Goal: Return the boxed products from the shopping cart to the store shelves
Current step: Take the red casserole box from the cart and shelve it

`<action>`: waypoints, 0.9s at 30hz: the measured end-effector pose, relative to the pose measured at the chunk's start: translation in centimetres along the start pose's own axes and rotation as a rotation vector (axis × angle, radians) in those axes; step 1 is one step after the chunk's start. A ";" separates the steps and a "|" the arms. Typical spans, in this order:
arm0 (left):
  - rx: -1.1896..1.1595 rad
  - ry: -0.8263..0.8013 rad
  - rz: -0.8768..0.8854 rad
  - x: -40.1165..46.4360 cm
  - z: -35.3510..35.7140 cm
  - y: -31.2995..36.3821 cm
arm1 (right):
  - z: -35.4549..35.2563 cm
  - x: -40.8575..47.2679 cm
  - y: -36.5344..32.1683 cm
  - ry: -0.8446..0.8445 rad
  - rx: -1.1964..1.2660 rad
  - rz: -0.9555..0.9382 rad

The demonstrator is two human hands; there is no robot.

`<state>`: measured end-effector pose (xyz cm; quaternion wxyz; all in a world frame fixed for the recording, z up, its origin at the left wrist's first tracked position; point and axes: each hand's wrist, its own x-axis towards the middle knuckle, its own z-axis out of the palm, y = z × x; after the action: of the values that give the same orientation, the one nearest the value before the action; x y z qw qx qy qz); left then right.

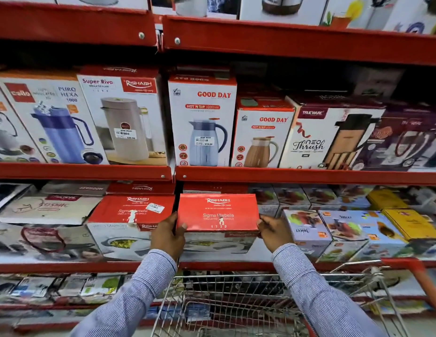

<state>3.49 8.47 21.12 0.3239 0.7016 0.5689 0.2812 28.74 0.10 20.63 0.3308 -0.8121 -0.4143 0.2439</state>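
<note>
I see my left hand gripping the left edge of the red-topped Rishabh Sigma Marbella cardboard box, right hand clamping its right edge; it sits on the red metal shelf, above the wire shopping cart.

Red metal store shelving fills my view.
I see four tiers of red shelves, bolted where two bays meet at a central upright; packed rows of boxed flasks and juicer boxes; even indoor light, a strip of pale floor lower right.
</note>
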 end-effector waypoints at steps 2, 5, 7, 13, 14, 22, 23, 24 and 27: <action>0.010 -0.008 -0.029 0.4 0.5 -0.3 | 0.7 1.1 1.0 -0.022 -0.003 0.025; 0.044 -0.008 -0.057 0.8 0.9 -0.5 | 0.9 1.0 0.5 -0.025 -0.018 0.024; 0.070 -0.008 -0.064 0.9 1.1 -0.4 | 0.8 0.7 0.1 -0.032 -0.053 0.028; 0.114 0.016 -0.089 1.0 1.7 -0.8 | 1.9 2.2 2.0 -0.070 -0.020 0.054; 0.127 0.037 -0.076 0.9 1.7 -0.7 | 2.3 3.2 3.2 -0.077 0.005 0.046; 0.323 0.095 0.139 -0.1 2.2 0.0 | 1.8 1.9 1.5 -0.090 0.117 0.052; 0.336 0.092 0.149 -0.6 2.3 0.1 | 1.9 1.6 1.9 -0.089 0.147 0.059; 0.342 0.090 0.168 -1.0 2.5 0.0 | 1.8 1.1 2.4 -0.092 0.187 0.071; 0.334 0.049 0.215 -3.3 3.4 -0.3 | 1.3 -1.4 4.5 -0.065 0.297 0.097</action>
<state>5.27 4.80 18.65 0.1573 0.7953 0.5371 0.2329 29.40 -2.57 16.62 0.4216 -0.7650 -0.3443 0.3441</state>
